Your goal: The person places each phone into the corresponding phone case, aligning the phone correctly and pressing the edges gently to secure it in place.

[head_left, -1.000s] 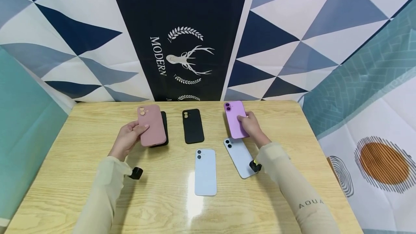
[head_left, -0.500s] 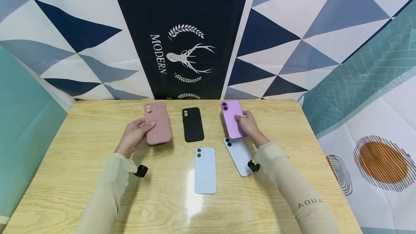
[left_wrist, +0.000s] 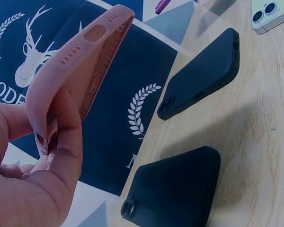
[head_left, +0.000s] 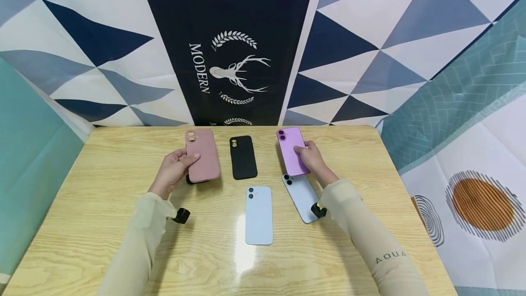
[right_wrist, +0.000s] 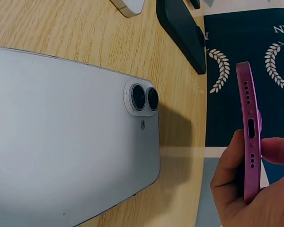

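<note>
Pink soft-looking case (head_left: 203,156), upper left of centre in the head view, gripped by left hand (head_left: 171,169): thumb on the back, fingers inside the hollow shell. Probably light, bendy and grippy, hard to break; best held by the side rim. Purple phone (head_left: 292,150), upper right of centre, pinched by right hand (head_left: 313,159), thumb on back, fingers across the other face. Likely heavier, stiff, smooth, slippery, breakable if dropped; long edges are the safe hold, keeping clear of the lenses.

Around: black case (head_left: 244,158) on the table (head_left: 82,223) between the hands. Another black case (left_wrist: 177,189), lower middle of the left wrist view, sits beneath the pink one, so in the way of lowering straight down. White phone (head_left: 259,216) lower centre; tilted white phone (head_left: 302,195) below the purple one, partly hidden by wrist camera (head_left: 318,210).
</note>
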Demonstrator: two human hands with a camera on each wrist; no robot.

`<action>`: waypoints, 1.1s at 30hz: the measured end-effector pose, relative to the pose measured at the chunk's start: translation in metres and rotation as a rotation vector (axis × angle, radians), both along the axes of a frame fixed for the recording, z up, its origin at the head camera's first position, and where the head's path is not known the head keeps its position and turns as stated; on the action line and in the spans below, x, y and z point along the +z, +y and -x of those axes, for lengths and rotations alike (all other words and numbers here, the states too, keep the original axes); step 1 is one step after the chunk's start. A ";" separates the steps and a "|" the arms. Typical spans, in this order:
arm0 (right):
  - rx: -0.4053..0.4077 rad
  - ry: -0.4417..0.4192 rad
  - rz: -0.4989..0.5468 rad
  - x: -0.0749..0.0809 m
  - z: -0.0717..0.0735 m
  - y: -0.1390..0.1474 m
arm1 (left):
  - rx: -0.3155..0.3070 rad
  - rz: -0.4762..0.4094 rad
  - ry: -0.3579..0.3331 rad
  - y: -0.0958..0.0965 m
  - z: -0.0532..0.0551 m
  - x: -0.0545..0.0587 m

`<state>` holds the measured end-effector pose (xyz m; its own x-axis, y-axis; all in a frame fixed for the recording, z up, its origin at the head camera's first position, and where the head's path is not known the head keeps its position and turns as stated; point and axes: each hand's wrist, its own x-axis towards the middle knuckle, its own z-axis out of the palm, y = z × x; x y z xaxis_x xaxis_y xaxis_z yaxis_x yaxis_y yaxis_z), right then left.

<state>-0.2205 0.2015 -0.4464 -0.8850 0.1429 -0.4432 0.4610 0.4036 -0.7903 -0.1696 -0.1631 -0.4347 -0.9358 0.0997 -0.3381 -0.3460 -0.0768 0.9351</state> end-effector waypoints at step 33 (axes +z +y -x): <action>-0.001 0.027 0.038 0.008 -0.009 -0.023 | 0.010 -0.011 0.009 0.013 0.003 -0.001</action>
